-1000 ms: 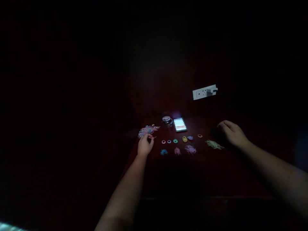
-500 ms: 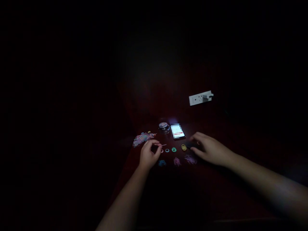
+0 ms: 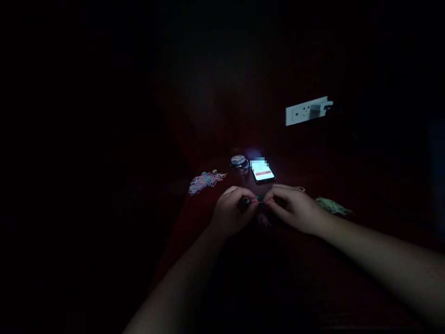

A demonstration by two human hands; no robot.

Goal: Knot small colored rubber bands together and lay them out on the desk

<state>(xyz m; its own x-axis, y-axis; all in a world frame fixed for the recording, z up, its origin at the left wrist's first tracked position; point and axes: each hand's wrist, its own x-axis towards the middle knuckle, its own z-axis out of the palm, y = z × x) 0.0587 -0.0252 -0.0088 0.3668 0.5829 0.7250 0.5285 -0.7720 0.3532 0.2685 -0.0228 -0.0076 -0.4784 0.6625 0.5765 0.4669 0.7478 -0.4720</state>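
My left hand (image 3: 235,209) and my right hand (image 3: 291,206) meet fingertip to fingertip over the dark red table. Each is closed in a pinch, and a thin pale rubber band (image 3: 261,202) spans the small gap between them. Just behind the left fingertips a green band (image 3: 257,197) shows in part, and a pale ring-shaped band (image 3: 246,201) appears inside the curl of that hand. Below the fingertips lies a small pile of pink bands (image 3: 263,220). Other bands near the hands are hidden by them or lost in the dark.
A mixed heap of coloured bands (image 3: 206,182) lies at the left. Behind the hands stand a lidded clear jar (image 3: 239,165) and a lit phone (image 3: 263,170). Pale yellowish bands (image 3: 332,205) lie beyond my right wrist. A wall socket (image 3: 306,112) holds a plug.
My right hand has moved in to meet the left, which has shifted right. Both now pinch the rubber band. The camera view has tilted, so the table things sit higher.
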